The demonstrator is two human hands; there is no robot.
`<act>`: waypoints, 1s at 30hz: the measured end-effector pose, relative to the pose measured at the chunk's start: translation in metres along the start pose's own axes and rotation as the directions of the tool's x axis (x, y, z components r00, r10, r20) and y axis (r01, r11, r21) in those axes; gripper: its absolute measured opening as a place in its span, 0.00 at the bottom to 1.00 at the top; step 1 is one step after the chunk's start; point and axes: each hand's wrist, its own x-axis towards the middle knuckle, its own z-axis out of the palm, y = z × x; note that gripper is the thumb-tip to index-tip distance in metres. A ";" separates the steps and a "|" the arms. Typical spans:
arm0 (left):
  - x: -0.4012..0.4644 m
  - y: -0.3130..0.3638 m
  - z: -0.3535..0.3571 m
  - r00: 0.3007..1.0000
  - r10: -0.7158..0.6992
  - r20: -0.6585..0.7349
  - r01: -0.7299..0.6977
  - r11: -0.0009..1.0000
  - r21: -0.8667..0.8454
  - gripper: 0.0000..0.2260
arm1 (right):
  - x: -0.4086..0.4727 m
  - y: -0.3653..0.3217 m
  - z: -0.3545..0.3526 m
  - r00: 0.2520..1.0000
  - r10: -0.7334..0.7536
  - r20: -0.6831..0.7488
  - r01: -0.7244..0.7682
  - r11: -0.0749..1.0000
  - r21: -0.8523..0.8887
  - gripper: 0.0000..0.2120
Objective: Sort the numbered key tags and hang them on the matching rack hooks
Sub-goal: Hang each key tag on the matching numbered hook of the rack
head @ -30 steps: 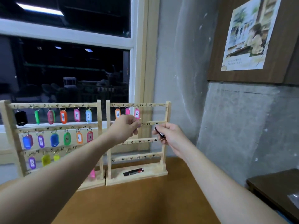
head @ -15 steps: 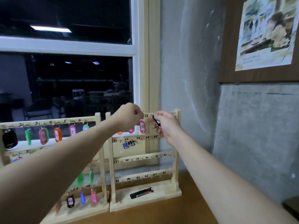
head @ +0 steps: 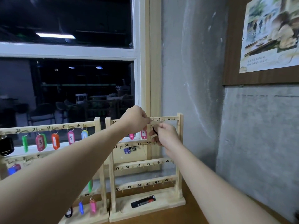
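- Both hands are up at the top rail of the right-hand rack [head: 180, 143], working the hook spot just left of the written 29.
- The left hand [head: 135, 121] has its fingers curled tight, pinching a small metal ring [head: 151, 118] right at the rail, at about 3 o'clock from the knuckles. It looks held there to steer the ring onto its hook.
- The right hand [head: 166, 135] sits just below, at roughly 5 o'clock from that ring, fingers curled round a dark tag [head: 155, 131]. Only a black sliver shows between the fingers, so its number cannot be read.
- My read: one hand takes the tag's weight while the other guides the ring, which keeps the ring from twisting off the small hook.
- Whether the ring is already over the hook cannot be told; the fingers hide it.
- A pink tag marked 27 [head: 143, 134] hangs just left of the right hand, touching or nearly so, and another pink tag [head: 131, 136] hangs at its 9 o'clock.
- Going by the rail numbers, the slot being worked should be 28.
- The lower rails of this rack, 31 down to 48, show mostly bare hooks, so plenty of sorting remains.
- On the rack's base at 6 o'clock lies a black and red bar-shaped object [head: 143, 202]; what it is cannot be told.
- The left-hand rack [head: 97, 125] at 9 o'clock carries coloured tags in order, among them a red 3 [head: 40, 142], an orange 4 [head: 55, 141] and a pink 5 [head: 70, 137].
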 end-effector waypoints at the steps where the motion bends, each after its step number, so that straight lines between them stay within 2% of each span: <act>1: 0.001 -0.001 0.000 1.000 -0.004 -0.003 0.004 1.000 0.002 0.11 | 0.000 0.001 -0.002 1.000 -0.008 0.000 0.008 1.000 0.014 0.10; 6: 0.004 -0.001 0.000 1.000 -0.021 0.023 0.021 1.000 -0.001 0.10 | -0.006 -0.001 -0.011 0.999 -0.053 -0.007 0.054 0.994 0.095 0.07; 9: 0.005 0.002 0.001 1.000 -0.012 -0.008 0.012 1.000 -0.001 0.10 | -0.009 -0.002 -0.011 0.996 -0.093 -0.008 0.093 0.987 0.132 0.08; 20: 0.005 0.006 0.004 0.999 -0.043 -0.032 0.047 0.993 0.109 0.10 | -0.011 -0.008 -0.012 0.990 -0.140 -0.020 0.141 0.981 0.135 0.09; 30: 0.000 0.001 0.006 1.000 0.007 -0.015 -0.004 0.982 0.190 0.12 | -0.007 -0.016 -0.005 0.992 -0.125 -0.035 0.125 0.992 0.012 0.09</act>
